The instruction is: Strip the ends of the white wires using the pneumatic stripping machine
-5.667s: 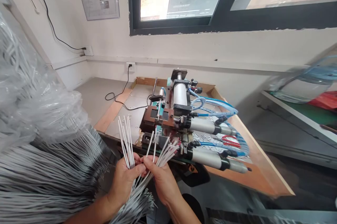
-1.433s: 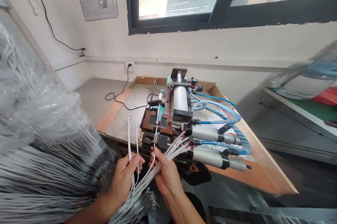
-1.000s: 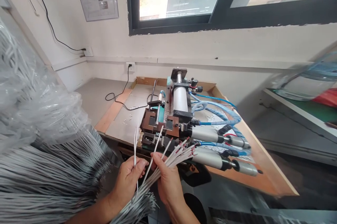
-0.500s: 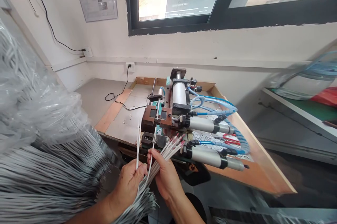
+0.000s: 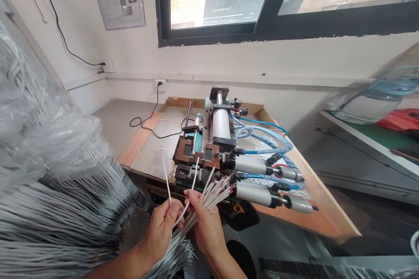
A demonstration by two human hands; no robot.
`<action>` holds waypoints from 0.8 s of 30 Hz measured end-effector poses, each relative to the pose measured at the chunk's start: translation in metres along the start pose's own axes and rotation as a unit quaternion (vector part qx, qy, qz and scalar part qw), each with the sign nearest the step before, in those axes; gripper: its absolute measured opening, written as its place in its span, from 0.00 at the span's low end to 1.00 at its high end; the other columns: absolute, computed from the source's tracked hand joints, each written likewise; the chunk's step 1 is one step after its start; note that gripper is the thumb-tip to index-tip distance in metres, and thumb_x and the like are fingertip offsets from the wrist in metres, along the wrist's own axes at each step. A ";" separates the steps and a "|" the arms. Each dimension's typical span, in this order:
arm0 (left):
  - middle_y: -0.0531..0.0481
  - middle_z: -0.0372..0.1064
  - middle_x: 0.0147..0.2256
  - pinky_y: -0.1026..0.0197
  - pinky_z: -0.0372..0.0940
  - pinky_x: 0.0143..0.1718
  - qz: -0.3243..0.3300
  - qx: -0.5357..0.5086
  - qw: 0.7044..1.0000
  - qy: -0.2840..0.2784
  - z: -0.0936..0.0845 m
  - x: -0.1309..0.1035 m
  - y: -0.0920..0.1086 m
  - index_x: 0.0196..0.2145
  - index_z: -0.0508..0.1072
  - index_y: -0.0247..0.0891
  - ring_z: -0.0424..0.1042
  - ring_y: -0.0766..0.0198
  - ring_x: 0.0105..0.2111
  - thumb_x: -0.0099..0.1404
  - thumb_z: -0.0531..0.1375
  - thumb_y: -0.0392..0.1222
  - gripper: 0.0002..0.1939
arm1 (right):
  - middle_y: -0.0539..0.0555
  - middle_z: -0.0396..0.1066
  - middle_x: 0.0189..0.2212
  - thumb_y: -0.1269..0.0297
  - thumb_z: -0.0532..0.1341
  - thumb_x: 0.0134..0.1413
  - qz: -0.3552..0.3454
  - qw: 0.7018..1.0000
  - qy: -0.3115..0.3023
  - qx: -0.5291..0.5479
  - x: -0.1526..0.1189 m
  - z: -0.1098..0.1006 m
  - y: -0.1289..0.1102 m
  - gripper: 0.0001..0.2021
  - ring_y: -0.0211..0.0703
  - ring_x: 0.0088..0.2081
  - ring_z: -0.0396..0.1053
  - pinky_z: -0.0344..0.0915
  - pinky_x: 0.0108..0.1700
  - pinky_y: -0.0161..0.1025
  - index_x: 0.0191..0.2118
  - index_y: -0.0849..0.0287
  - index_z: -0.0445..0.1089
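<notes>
My left hand (image 5: 165, 222) is closed on a thin white cable (image 5: 166, 178) whose free end points up, left of the machine. My right hand (image 5: 204, 220) is wrapped round a bundle of white cables (image 5: 214, 196), several with red tips. Between its thumb and fingers rises a single cable (image 5: 195, 176), its end in front of the machine's brown block (image 5: 183, 150). The pneumatic machine (image 5: 221, 124) has silver cylinders and stands just beyond both hands. The lower part of the bundle passes down between my wrists.
A large stack of grey cables (image 5: 65, 218) under clear plastic (image 5: 59, 126) fills the left side. Blue hoses (image 5: 271, 150) curve at the machine's right, inside a wooden-edged tray (image 5: 321, 183). A shelf (image 5: 363, 132) with a big clear bottle (image 5: 366, 100) stands at the right.
The single cable in my right hand has come away from the machine, and its end now shows. The left cable leans further left. The machine's right-hand cylinder parts have shifted, and the view has moved slightly.
</notes>
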State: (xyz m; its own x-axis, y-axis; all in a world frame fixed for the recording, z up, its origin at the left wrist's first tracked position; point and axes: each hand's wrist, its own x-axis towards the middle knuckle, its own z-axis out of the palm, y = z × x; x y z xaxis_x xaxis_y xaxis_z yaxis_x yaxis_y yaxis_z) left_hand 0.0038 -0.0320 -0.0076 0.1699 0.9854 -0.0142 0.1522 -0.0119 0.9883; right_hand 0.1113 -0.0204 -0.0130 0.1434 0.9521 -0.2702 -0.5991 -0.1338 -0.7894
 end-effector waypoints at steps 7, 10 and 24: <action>0.51 0.63 0.22 0.63 0.59 0.31 0.042 0.058 0.997 0.021 -0.004 -0.001 0.002 0.26 0.67 0.38 0.64 0.63 0.26 0.64 0.44 0.48 0.18 | 0.47 0.61 0.15 0.58 0.66 0.36 -0.001 0.999 0.039 0.011 0.010 0.000 -0.001 0.11 0.34 0.20 0.55 0.52 0.25 0.34 0.23 0.63 0.73; 0.51 0.63 0.24 0.63 0.59 0.32 0.076 0.093 0.993 0.015 -0.006 -0.001 0.001 0.26 0.66 0.38 0.64 0.63 0.27 0.64 0.44 0.45 0.17 | 0.47 0.60 0.14 0.59 0.66 0.35 0.011 0.999 0.042 0.033 0.012 0.003 -0.004 0.11 0.34 0.18 0.54 0.51 0.24 0.34 0.21 0.63 0.73; 0.50 0.61 0.25 0.63 0.58 0.31 0.163 0.269 0.945 -0.086 -0.012 -0.005 -0.008 0.27 0.64 0.39 0.62 0.64 0.27 0.65 0.41 0.39 0.16 | 0.45 0.58 0.13 0.59 0.66 0.35 0.037 0.997 0.022 0.059 0.013 0.005 -0.005 0.11 0.32 0.17 0.52 0.51 0.22 0.33 0.21 0.64 0.72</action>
State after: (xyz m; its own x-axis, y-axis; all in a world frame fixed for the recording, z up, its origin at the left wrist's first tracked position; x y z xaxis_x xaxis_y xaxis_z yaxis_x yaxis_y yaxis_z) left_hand -0.0103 -0.0344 -0.0132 0.4422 0.8726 0.2075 0.5301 -0.4409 0.7243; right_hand 0.1122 -0.0058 -0.0100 0.1278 0.9274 -0.3515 -0.6973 -0.1680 -0.6968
